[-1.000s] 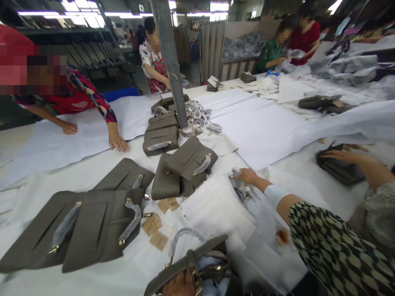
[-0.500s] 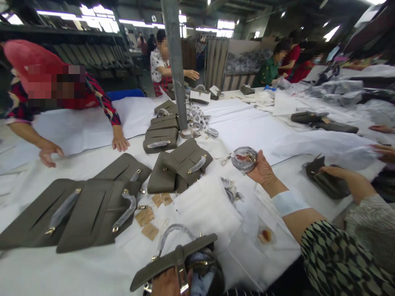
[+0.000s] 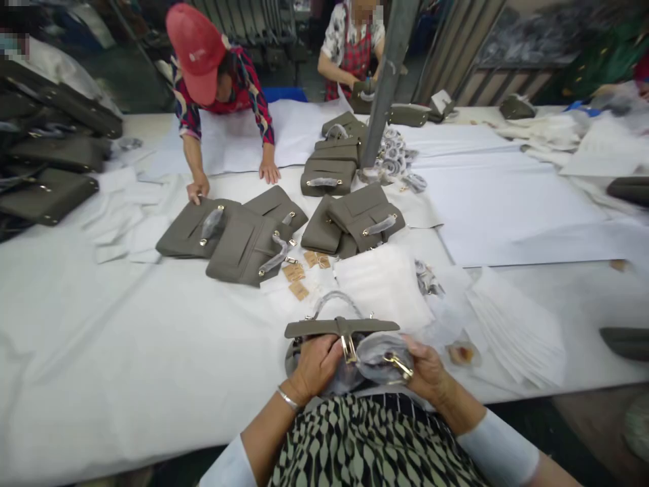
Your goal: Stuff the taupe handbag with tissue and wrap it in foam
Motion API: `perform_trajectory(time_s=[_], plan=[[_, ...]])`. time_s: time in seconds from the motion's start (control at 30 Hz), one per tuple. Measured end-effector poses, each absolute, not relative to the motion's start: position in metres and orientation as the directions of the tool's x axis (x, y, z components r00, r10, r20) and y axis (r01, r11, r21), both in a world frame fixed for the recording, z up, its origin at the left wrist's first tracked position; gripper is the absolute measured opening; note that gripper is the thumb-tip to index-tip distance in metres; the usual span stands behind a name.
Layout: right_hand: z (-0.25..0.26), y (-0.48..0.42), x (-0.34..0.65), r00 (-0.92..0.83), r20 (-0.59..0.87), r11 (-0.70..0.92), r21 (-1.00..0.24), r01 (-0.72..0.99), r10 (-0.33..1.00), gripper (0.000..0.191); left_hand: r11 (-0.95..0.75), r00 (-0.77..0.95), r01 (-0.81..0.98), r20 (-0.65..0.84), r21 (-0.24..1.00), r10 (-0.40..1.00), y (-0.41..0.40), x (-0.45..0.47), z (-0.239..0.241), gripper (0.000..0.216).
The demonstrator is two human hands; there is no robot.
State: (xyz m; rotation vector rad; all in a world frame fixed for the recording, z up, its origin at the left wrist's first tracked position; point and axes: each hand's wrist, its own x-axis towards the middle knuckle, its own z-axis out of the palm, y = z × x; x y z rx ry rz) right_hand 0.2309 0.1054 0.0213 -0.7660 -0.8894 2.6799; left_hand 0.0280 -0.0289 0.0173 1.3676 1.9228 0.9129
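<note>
An olive-grey handbag [image 3: 309, 329] stands at the table's near edge with its flap raised and its handle wrapped in plastic. My left hand [image 3: 317, 365] is closed on the bag's front, fingers under the flap beside the gold clasp [image 3: 348, 348]. My right hand [image 3: 428, 372] grips a coiled shoulder strap [image 3: 372, 355] in clear plastic, with a gold hook showing. This coil is held against the bag's opening, at the right of the clasp. Part of the bag's body is hidden behind my hands and the coil.
Several olive handbags [image 3: 248, 243] lie across the table [image 3: 126, 352]. Brown tags [image 3: 294, 272], white sheets [image 3: 382, 277] and more coiled straps [image 3: 393, 152] lie beyond my hands. A metal post [image 3: 388, 88] rises at the far side. A co-worker's hand [image 3: 199, 189] touches one bag.
My right hand has brought the coiled strap from out over the table back to the bag. The view has turned left and down. A co-worker across the table now touches a bag.
</note>
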Motion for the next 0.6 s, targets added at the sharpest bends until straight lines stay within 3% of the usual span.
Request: perform_trajectory(time_s=[0.07,0.13,0.27,0.37,0.43,0.5,0.6], plan=[[0.022,0.100,0.207,-0.870,-0.369,-0.760,-0.650,-0.008,0.326,0.042,0.201,-0.226,0.385,-0.119,0.901,0.967,-0.029,0.022,0.024,0.046],[0.030,0.101,0.188,-0.876,-0.375,-0.691,-0.720,0.070,0.302,0.043,0.177,-0.240,0.341,-0.096,0.923,0.966,-0.028,0.018,0.027,0.039],[0.050,0.119,0.170,-0.836,-0.471,-0.482,-0.823,0.301,0.281,0.050,0.298,-0.291,0.598,-0.145,0.744,0.946,-0.024,0.021,0.027,0.032],[0.061,0.132,0.159,-0.815,-0.527,-0.070,-0.847,0.527,0.239,0.054,0.257,-0.238,0.736,-0.116,0.627,0.964,-0.024,0.029,0.025,0.032],[0.063,0.132,0.151,-0.796,-0.536,0.359,-0.710,0.605,0.282,0.055,0.201,-0.199,0.785,-0.069,0.586,0.978,-0.025,0.034,0.025,0.034],[0.061,0.125,0.141,-0.809,-0.486,0.680,-0.472,0.561,0.330,0.049,0.198,-0.199,0.838,-0.054,0.509,0.979,-0.027,0.036,0.027,0.033],[0.060,0.118,0.132,-0.836,-0.444,0.834,-0.285,0.472,0.322,0.031,0.245,-0.240,0.895,-0.060,0.372,0.969,-0.032,0.035,0.030,0.033]])
